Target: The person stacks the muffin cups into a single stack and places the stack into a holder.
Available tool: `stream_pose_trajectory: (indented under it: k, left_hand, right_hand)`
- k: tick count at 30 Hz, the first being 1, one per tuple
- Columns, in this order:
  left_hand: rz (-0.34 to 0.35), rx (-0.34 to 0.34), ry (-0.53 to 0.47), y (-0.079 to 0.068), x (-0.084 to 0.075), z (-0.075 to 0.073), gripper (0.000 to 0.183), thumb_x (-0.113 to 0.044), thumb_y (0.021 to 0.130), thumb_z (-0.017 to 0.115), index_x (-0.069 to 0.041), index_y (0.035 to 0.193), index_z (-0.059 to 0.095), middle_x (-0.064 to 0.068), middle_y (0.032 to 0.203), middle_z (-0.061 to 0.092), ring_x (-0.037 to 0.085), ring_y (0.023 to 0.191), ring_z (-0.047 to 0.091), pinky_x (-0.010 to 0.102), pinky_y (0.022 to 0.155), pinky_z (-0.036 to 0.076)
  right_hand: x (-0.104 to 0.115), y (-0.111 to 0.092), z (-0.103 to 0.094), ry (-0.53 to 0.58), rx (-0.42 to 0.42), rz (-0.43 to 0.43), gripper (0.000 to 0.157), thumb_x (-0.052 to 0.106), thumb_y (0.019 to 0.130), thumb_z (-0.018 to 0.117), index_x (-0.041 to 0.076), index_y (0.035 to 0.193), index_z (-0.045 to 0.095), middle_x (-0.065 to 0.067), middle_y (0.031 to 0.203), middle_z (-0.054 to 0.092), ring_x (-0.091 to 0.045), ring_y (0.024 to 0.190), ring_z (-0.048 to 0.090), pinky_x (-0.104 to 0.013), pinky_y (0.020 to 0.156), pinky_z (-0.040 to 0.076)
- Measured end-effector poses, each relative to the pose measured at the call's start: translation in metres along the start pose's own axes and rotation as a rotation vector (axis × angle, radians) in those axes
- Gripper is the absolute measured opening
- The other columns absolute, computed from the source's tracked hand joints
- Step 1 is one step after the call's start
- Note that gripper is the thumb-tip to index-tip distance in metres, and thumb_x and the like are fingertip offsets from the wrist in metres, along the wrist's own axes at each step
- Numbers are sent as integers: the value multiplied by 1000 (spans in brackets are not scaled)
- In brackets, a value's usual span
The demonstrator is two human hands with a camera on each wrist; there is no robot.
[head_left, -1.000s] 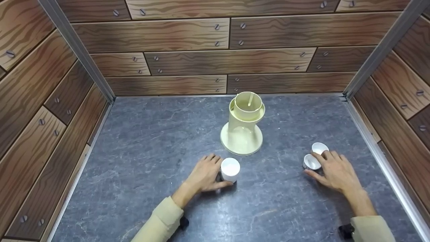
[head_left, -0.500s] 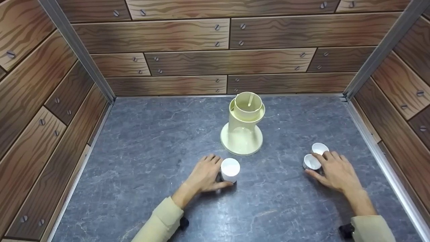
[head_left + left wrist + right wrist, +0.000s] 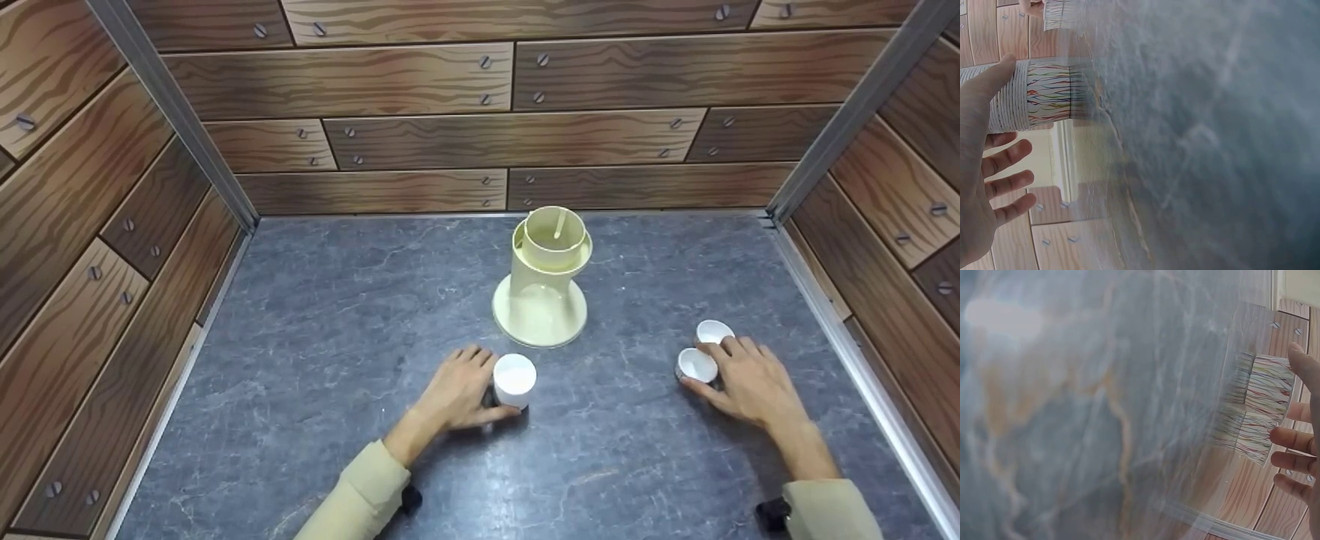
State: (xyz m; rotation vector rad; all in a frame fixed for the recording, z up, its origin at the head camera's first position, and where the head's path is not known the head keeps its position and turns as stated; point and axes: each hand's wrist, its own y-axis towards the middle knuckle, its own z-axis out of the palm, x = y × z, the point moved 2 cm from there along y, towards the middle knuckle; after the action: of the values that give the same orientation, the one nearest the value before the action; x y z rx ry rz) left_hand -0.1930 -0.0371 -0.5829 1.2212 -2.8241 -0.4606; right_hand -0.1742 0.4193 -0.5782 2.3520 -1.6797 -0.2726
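My left hand (image 3: pixel 459 390) curls round a white cup (image 3: pixel 515 381), thumb on the near side and fingers behind it. In the left wrist view that cup (image 3: pixel 1049 93) stands upright, ribbed on its upper part and marked with thin coloured lines below; the other fingers are spread apart. On the right, my right hand (image 3: pixel 750 382) holds a small white cup (image 3: pixel 696 366) between thumb and index finger. Just behind it stands a second small white cup (image 3: pixel 714 331), partly covered by the fingers. Both small cups bear coloured lines in the right wrist view.
A pale yellow stand (image 3: pixel 541 307) with a round base and an open tube on top is behind the cups, near the middle of the dark marbled table (image 3: pixel 337 315). Wood-patterned walls (image 3: pixel 420 142) with metal edging enclose the back and sides.
The nearer small cup at my right hand has shifted slightly toward me, toward the thumb, widening its gap from the cup behind. My left hand and its cup stay in place.
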Motion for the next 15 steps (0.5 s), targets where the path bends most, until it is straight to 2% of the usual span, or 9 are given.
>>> stream_pose_trajectory:
  k: [8,15]
  left_hand:
    - [-5,-3,-40,0,0,0,74,-76,84,71,-16,127,63,1,117,71,21,110,64,41,95,57]
    - [-2,4,-40,0,0,0,76,-76,84,71,-15,130,62,2,118,72,22,111,64,41,98,57]
  right_hand:
    - [1,0,0,14,-47,-22,63,58,79,82,7,115,70,-17,101,68,-37,90,60,-49,71,44]
    - [2,0,0,31,11,8,64,61,79,82,9,113,70,-16,103,68,-35,91,59,-48,74,46]
